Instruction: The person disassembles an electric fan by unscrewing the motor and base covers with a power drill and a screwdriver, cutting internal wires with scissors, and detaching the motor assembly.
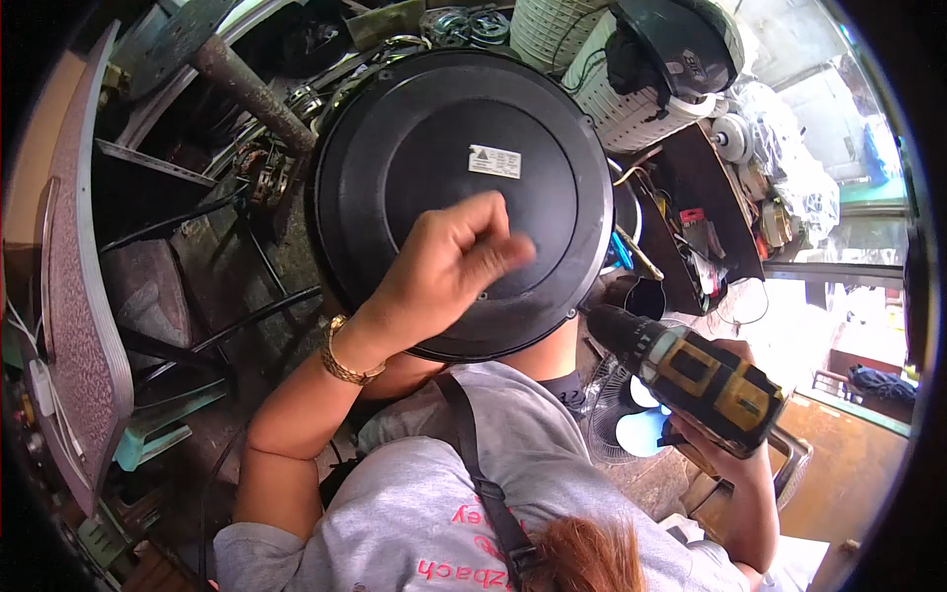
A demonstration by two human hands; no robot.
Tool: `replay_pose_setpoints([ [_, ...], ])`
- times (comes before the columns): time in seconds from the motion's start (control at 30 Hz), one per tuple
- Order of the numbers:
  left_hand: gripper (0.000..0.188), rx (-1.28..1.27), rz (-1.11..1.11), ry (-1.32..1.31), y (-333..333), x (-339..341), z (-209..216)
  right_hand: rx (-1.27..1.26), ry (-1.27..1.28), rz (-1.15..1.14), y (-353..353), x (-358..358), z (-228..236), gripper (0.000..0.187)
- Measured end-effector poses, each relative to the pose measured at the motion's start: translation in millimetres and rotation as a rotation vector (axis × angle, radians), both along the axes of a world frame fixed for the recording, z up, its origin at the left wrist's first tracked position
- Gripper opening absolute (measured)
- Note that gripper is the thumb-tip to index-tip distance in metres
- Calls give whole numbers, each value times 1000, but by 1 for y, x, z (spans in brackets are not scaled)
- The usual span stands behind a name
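Observation:
A large round black plastic cover [414,128] with raised rings lies in front of me, its near edge over my lap. A white label [495,162] is stuck near its middle. Above the cover hangs my left hand [449,259], a gold watch [347,360] at the wrist. Its fingers are curled in with the thumb close to them; anything between them is too small to make out. My right hand [722,434] grips a yellow and black cordless drill [705,380], held right of the cover. The drill's front end points at the cover's right rim, where small tabs stick out.
Left stands a speckled panel [74,286] beside a chair's dark metal frame [258,314] and a green stool [158,424]. White baskets [612,94], one topped by a black helmet [681,44], stand behind. An open tool box [691,227] sits right; a fan [612,419] is below the drill.

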State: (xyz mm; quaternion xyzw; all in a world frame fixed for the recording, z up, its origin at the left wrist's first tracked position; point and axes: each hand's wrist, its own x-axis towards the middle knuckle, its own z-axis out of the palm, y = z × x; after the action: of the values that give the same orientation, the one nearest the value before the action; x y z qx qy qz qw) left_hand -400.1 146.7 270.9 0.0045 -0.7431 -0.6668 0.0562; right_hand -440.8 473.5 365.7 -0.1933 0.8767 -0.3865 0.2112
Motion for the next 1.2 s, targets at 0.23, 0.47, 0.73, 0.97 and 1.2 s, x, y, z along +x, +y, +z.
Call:
replay_pose_setpoints([
  [0.23, 12, -240, -219, 64, 46, -21, 4, 103, -186, 33, 2, -4, 2, 49],
  [0.47, 11, -917, -193, 306, 72, -24, -33, 117, -179, 51, 3, -8, 1, 47],
  [0.73, 8, -878, -184, 351, 72, -26, -34, 179, -153, 54, -2, -3, 7, 41],
  [0.97, 9, -909, -181, 326, 70, -22, -39, 162, -67, 73, -13, -8, -1, 57],
  [1.2, 7, -946, -166, 348, 74, -26, -43, 177, -120, 148, -17, -16, 5, 52],
])
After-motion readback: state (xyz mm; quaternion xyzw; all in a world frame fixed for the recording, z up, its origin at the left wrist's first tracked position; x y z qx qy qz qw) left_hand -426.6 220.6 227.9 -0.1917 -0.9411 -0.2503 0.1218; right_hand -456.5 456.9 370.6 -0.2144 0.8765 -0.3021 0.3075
